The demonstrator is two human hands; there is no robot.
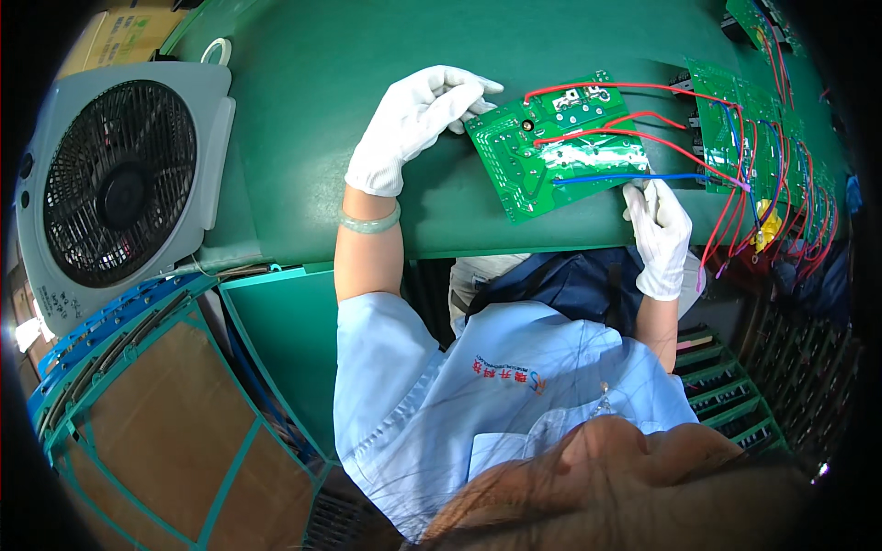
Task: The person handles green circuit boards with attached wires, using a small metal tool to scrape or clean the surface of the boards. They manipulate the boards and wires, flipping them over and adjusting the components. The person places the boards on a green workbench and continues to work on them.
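Observation:
A green circuit board (514,188) is held tilted just above the worktable, between my two white-gloved hands. At its upper left corner, my left hand (418,119) grips the edge with bent fingers. My right hand (661,234) pinches the lower right edge near the blue wire (675,176). Several red wires (671,149) are attached to the board's face and run off to the right. They lead toward more green circuit boards (718,87) lying in a row, with their wires tangled over the table edge. The fingertips behind the board are partly hidden.
The green worktable (303,110) spreads under the boards. On the left stands a grey box fan (119,193), with a white ring (217,51) and a cardboard box (115,37) behind it. A yellow piece (768,225) sits among the wires. A slotted green rack (735,395) is lower right.

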